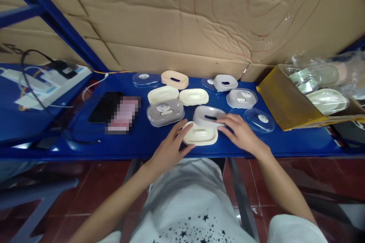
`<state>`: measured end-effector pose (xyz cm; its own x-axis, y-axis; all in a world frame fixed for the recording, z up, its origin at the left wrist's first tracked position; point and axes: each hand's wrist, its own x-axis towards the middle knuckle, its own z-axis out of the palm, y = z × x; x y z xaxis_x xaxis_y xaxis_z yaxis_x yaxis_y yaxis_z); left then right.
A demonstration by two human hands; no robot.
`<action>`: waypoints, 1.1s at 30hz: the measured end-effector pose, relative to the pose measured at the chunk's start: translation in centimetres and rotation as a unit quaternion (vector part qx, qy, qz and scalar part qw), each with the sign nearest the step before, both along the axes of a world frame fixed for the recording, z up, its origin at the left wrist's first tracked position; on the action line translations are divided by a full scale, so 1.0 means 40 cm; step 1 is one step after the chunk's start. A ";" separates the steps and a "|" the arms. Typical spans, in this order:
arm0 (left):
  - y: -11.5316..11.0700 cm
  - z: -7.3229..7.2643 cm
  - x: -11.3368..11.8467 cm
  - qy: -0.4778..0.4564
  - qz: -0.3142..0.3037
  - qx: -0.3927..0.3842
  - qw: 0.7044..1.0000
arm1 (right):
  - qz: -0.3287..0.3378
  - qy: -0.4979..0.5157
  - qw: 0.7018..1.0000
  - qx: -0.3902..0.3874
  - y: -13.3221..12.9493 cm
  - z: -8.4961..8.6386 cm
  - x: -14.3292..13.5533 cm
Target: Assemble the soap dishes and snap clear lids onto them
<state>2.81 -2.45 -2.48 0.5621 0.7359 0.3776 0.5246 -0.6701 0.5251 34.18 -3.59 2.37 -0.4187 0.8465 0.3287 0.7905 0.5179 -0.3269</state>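
Note:
My left hand curls its thumb and fingers around the left end of a cream oval soap-dish base near the table's front edge. With my right hand I pinch the right end of a pale grey slotted soap-dish insert. That insert is tilted over the back rim of the cream base. Just left of it stands a dish with a clear labelled lid. Behind lie two more cream bases, one being the right-hand base. A clear lid rests right of my right hand.
At the back are a peach slotted insert, another grey insert and a lidded dish. A carton of wrapped dishes stands right. Left are a phone, a power strip and cables. Cardboard walls the back.

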 end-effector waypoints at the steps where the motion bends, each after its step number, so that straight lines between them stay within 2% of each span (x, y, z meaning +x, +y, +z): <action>1: 0.003 -0.001 0.001 -0.008 0.001 -0.007 1.000 | 0.018 0.003 1.000 0.009 -0.035 0.005 -0.016; 5: 0.015 -0.003 -0.005 0.014 -0.043 0.004 0.999 | 0.058 -0.051 0.995 0.056 -0.118 0.004 -0.081; 8: 0.018 0.000 -0.016 0.024 -0.077 0.017 0.997 | 0.048 -0.087 0.991 0.084 -0.126 -0.008 -0.102; 12: 0.028 0.013 -0.021 0.013 -0.091 0.006 0.996 | 0.021 -0.083 0.991 0.106 -0.117 -0.024 -0.089; 14: 0.045 0.023 -0.020 0.001 -0.102 0.033 0.994 | 0.021 -0.070 0.993 0.090 -0.109 -0.035 -0.076; 17: 0.081 0.037 -0.021 -0.011 -0.138 0.078 0.987 | 0.035 -0.022 0.999 0.025 -0.092 -0.055 -0.053; 21: 0.120 0.039 -0.035 -0.022 -0.180 0.092 0.979 | 0.061 0.063 0.995 -0.038 -0.072 -0.068 -0.029; 25: 0.128 0.028 -0.049 -0.020 -0.175 0.118 0.977 | 0.069 0.068 0.995 -0.022 -0.069 -0.067 -0.028; 31: 0.121 0.014 -0.050 0.045 -0.197 0.133 0.970 | 0.071 0.005 0.997 0.006 -0.089 -0.092 -0.061; 33: 0.118 0.015 -0.049 0.057 -0.200 0.130 0.969 | 0.074 -0.014 0.997 0.004 -0.089 -0.089 -0.053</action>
